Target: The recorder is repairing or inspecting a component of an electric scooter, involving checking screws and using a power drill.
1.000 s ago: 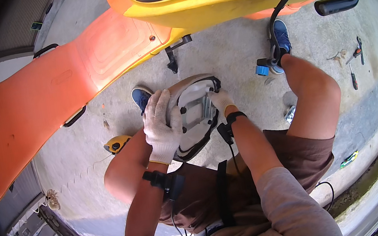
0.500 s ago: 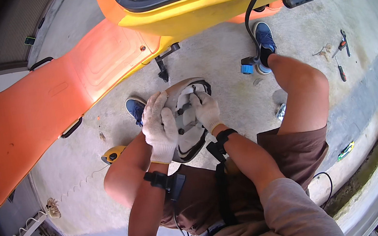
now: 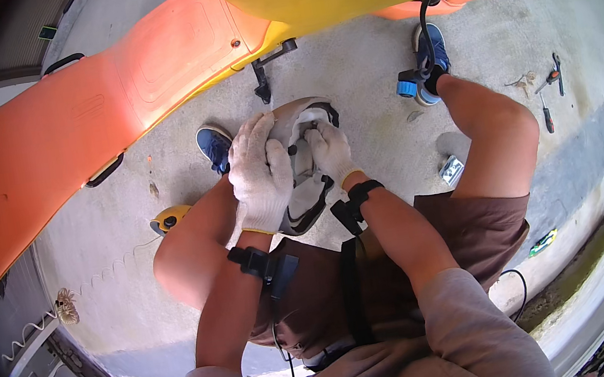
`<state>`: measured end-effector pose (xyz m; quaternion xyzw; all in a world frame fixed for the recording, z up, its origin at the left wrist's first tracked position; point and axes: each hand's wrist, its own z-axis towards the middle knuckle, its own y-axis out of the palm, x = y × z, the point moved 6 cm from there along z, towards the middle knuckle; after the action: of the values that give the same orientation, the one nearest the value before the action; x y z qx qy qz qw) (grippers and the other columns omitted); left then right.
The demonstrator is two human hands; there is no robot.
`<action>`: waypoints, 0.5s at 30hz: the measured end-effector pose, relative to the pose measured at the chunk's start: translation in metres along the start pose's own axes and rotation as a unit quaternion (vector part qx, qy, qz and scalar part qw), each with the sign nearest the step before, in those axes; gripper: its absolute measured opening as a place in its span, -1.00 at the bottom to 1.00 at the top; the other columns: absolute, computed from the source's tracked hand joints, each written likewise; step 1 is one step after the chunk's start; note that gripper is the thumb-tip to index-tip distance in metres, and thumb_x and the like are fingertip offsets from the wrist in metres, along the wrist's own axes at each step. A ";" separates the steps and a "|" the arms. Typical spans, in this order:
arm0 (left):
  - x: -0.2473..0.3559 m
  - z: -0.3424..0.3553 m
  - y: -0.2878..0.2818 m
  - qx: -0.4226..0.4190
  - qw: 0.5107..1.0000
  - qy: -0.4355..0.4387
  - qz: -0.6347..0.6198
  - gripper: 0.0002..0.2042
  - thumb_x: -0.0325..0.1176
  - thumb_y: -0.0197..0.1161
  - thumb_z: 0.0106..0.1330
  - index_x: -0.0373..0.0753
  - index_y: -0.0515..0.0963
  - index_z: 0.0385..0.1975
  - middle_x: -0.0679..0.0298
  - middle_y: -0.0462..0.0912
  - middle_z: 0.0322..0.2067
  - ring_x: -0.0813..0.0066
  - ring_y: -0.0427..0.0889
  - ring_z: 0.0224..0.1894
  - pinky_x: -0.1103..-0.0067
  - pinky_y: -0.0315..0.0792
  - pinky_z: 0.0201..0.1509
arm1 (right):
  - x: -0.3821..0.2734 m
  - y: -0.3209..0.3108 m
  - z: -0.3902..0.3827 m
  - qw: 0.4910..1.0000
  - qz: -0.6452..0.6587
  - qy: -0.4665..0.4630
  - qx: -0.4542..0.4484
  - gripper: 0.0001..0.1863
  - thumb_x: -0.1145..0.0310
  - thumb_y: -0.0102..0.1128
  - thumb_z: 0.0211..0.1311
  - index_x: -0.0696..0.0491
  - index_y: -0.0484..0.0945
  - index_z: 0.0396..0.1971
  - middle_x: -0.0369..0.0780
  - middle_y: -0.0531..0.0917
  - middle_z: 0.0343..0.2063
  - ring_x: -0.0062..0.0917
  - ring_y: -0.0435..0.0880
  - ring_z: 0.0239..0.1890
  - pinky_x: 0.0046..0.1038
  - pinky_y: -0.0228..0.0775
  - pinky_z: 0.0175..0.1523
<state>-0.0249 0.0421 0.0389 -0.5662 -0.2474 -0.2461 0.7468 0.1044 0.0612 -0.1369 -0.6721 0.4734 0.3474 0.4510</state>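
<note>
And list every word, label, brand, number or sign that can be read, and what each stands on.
No text can be read.
Silvery-white pack beside the right thigh: markings too small.
Green-and-yellow item on the floor: any print too small and blurred.
Orange panel: faint mark, unreadable.

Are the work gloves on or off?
On: the left hand and right hand are both gloved in white down to the wrists.

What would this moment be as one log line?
left hand: on grey rounded part | right hand: at its open side | beyond: orange-and-yellow bodywork
</note>
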 end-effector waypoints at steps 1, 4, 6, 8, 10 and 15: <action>-0.001 0.001 0.000 0.001 1.000 -0.002 0.005 -0.64 -0.46 -0.01 0.28 -0.33 0.57 0.04 -0.05 0.59 0.07 0.01 0.53 0.16 0.32 0.32 0.32 | 0.002 0.001 0.003 1.000 -0.026 0.000 0.002 -0.65 0.17 -0.02 0.21 0.13 0.59 -0.24 0.09 0.65 -0.26 0.05 0.62 -0.13 -0.11 0.44 0.00; -0.004 0.007 0.002 0.000 1.000 -0.008 0.007 -0.65 -0.46 -0.01 0.28 -0.34 0.58 0.02 -0.04 0.60 0.05 0.03 0.54 0.15 0.32 0.34 0.31 | 0.002 0.001 0.009 0.999 -0.027 -0.033 -0.018 -0.64 0.16 -0.04 0.23 0.14 0.58 -0.25 0.12 0.64 -0.25 0.07 0.60 -0.12 -0.09 0.43 0.00; -0.002 0.008 0.004 -0.002 1.000 -0.003 0.003 -0.65 -0.46 0.00 0.28 -0.34 0.58 0.01 -0.04 0.60 0.05 0.03 0.55 0.14 0.33 0.35 0.31 | 0.003 0.000 0.009 0.998 -0.034 -0.038 -0.029 -0.64 0.16 -0.04 0.23 0.15 0.57 -0.25 0.13 0.63 -0.25 0.07 0.59 -0.12 -0.09 0.42 0.00; 0.000 0.008 0.007 -0.006 0.999 -0.016 0.038 -0.66 -0.47 0.00 0.28 -0.33 0.58 0.01 -0.02 0.61 0.04 0.04 0.56 0.13 0.34 0.36 0.29 | 0.002 -0.003 0.008 0.997 -0.063 -0.049 -0.013 -0.64 0.15 -0.03 0.25 0.16 0.55 -0.25 0.13 0.62 -0.25 0.07 0.59 -0.12 -0.07 0.41 0.00; 0.004 0.007 0.006 0.007 1.000 -0.007 0.030 -0.66 -0.46 0.00 0.29 -0.32 0.58 0.01 -0.02 0.61 0.04 0.05 0.56 0.13 0.34 0.36 0.29 | 0.000 -0.004 0.005 0.996 -0.061 -0.068 -0.012 -0.64 0.15 -0.03 0.25 0.16 0.54 -0.25 0.12 0.62 -0.24 0.07 0.58 -0.12 -0.06 0.41 0.01; 0.003 -0.006 0.003 0.008 0.998 -0.036 0.042 -0.66 -0.43 -0.01 0.31 -0.30 0.57 0.03 -0.02 0.60 0.05 0.04 0.55 0.14 0.34 0.36 0.29 | -0.002 0.001 0.000 0.994 -0.050 -0.091 -0.013 -0.65 0.15 -0.03 0.26 0.16 0.52 -0.24 0.12 0.61 -0.21 0.08 0.58 -0.11 -0.05 0.40 0.02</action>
<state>-0.0201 0.0372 0.0368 -0.5789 -0.2520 -0.1924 0.7513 0.1028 0.0621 -0.1357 -0.6659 0.3917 0.3907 0.5004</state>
